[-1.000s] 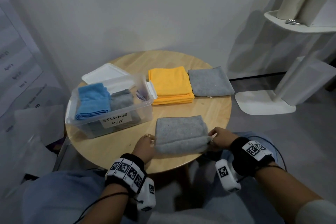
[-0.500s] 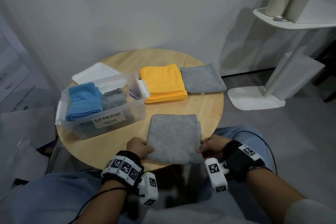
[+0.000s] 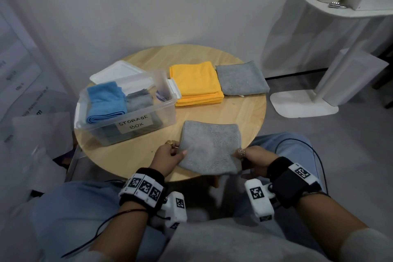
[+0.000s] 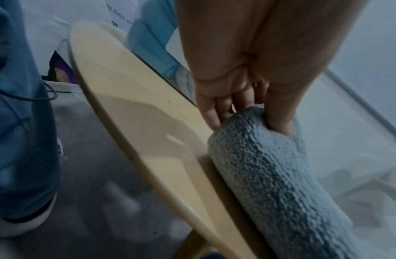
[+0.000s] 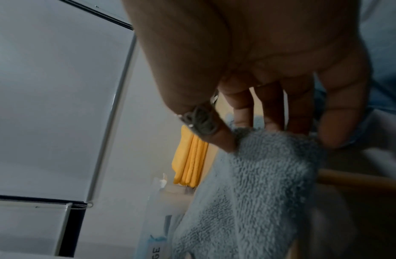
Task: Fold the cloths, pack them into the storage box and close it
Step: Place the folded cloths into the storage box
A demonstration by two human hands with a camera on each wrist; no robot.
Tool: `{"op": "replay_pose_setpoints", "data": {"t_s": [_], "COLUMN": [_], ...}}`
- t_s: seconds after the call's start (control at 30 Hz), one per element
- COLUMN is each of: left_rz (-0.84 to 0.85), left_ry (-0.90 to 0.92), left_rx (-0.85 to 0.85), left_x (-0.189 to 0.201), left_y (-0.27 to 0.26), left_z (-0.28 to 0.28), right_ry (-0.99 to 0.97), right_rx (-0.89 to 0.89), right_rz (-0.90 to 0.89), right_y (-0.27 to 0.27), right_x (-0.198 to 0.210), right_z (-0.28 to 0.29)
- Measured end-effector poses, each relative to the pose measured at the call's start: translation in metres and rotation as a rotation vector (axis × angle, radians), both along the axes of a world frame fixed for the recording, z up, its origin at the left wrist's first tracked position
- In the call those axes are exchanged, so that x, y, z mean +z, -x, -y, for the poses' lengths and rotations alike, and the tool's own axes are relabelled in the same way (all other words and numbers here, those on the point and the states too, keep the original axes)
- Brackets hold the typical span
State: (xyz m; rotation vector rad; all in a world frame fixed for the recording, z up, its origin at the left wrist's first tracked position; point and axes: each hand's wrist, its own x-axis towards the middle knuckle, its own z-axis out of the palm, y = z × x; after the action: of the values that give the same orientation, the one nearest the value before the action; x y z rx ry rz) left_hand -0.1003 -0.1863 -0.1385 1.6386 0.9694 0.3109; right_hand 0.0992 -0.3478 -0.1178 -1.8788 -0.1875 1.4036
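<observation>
A folded grey cloth point(image 3: 210, 147) is held at the near edge of the round wooden table point(image 3: 244, 110). My left hand point(image 3: 170, 155) pinches its left side point(image 4: 258, 157), thumb on top. My right hand point(image 3: 246, 156) pinches its right side point(image 5: 258, 175). The clear storage box point(image 3: 165, 83), labelled STORAGE BOX, stands open at the table's left with a blue cloth point(image 3: 105, 100) and a grey cloth point(image 3: 139, 100) inside. Its white lid point(image 3: 114, 70) lies behind it. Folded yellow cloths point(image 3: 196, 83) and another folded grey cloth point(image 3: 240, 81) lie at the back.
A white stand with a flat base point(image 3: 302, 102) and a shelf point(image 3: 344, 9) is on the floor to the right. Papers point(image 3: 19, 83) hang on the wall at left. My knees in blue trousers point(image 3: 282, 144) are under the table's near edge.
Both hands have lifted the grey cloth's near edge and drawn it toward me, past the table's edge. The head view has shifted slightly.
</observation>
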Motion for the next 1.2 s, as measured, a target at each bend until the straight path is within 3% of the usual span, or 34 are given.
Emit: {"op": "replay_pose_setpoints", "data": {"t_s": [0.2,0.4,0.5,0.6,0.7,0.77,0.97,1.1,1.2], "left_rz": [-0.162,0.073,0.081,-0.081,-0.259,-0.325,-0.525,-0.627,-0.737], "left_ry": [0.125,0.218,0.195,0.093,-0.071,-0.145,-0.293,-0.392,-0.373], "left_rx": [0.014,0.009,-0.051,-0.082,-0.093,-0.083,-0.067,-0.038,-0.106], "left_x": [-0.018,-0.006,-0.005,-0.01,-0.013,-0.012,-0.015,-0.018,-0.018], "left_y": [0.005,0.005,0.008,0.01,0.009,0.006,-0.003,-0.012,-0.015], "left_z": [-0.007,-0.009,-0.008,-0.009,-0.01,-0.009,-0.006,-0.002,0.0], "right_ry": [0.049,-0.24,-0.253,-0.087,0.098,0.155,0.159,0.033,-0.024], "right_rx": [-0.044,-0.235,-0.193,-0.055,0.131,0.141,-0.045,-0.209,-0.29], "right_rz": [0.031,0.094,0.212,0.251,0.157,0.097,-0.082,-0.183,-0.27], "right_y": [0.02,0.018,0.019,0.02,0.028,0.03,0.034,0.033,0.024], "right_x": [-0.018,-0.013,-0.013,-0.022,-0.02,-0.02,-0.024,-0.025,-0.03], "right_z": [0.001,-0.003,0.002,0.008,0.013,0.014,0.012,0.006,-0.001]}}
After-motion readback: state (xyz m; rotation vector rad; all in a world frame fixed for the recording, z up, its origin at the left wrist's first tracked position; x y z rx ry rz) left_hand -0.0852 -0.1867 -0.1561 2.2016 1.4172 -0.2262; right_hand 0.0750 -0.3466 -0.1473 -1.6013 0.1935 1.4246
